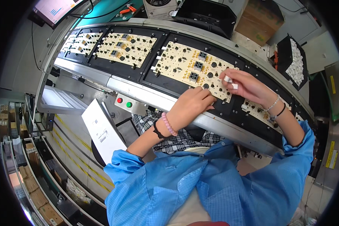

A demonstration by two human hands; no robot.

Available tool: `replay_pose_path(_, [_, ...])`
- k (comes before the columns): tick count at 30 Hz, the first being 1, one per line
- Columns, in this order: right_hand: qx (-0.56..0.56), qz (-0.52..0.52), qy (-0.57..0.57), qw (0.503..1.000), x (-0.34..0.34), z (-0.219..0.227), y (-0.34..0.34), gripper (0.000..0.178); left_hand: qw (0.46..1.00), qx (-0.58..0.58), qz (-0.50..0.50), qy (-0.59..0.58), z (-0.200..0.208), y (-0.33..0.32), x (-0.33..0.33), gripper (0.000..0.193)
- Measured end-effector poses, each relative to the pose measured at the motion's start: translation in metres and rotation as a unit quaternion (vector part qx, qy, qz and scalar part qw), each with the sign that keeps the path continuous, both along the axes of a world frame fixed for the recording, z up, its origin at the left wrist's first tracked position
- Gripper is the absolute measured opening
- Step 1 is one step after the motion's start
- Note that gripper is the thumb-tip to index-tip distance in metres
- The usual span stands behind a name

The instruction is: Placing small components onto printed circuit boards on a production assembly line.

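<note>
A cream circuit board (183, 67) lies in a black carrier frame (147, 71) in front of me. It bears black square parts, round black parts and small orange ones, with white connectors (158, 57) along its left edge. My right hand (248, 86) is closed around small white connectors (228, 79) above the board's right end; another shows at the palm. My left hand (193, 104) rests at the board's near edge, fingers curled downward. Its fingertips are partly hidden, so what they may hold cannot be seen.
More framed boards (127, 49) line the conveyor to the left, and another board (265, 115) lies under my right forearm. A black bin of white connectors (295, 62) stands at far right. Beyond the rail are a black tray (205, 17) and cardboard box (260, 22). A button box (130, 104) hangs near.
</note>
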State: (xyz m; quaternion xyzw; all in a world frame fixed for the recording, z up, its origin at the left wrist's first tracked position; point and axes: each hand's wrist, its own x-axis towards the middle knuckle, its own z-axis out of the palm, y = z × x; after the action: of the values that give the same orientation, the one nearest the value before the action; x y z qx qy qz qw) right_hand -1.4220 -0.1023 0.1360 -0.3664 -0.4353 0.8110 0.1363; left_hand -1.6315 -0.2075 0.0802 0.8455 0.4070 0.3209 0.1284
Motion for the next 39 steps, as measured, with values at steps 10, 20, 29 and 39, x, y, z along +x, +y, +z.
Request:
replay_pose_path(10, [0.084, -0.072, -0.088, 0.990, 0.051, 0.015, -0.005, 0.021, 0.985, -0.104, -0.049, -0.131, 0.026, 0.009, 0.000, 0.023])
replay_pose_path(20, [0.137, -0.054, -0.117, 0.982, 0.057, 0.014, 0.014, 0.023, 0.867, -0.321, -0.069, -0.375, 0.015, 0.002, 0.000, 0.025])
replay_pose_path(29, [0.444, 0.046, -0.325, 0.834, 0.048, 0.001, 0.018, 0.016, 0.852, -0.311, -0.020, -0.420, 0.003, -0.016, -0.012, 0.021])
replay_pose_path(39, [0.672, 0.101, -0.422, 0.600, 0.031, 0.003, 0.005, 0.020, 0.865, -0.282, 0.018, -0.414, 0.004, -0.018, -0.016, 0.026])
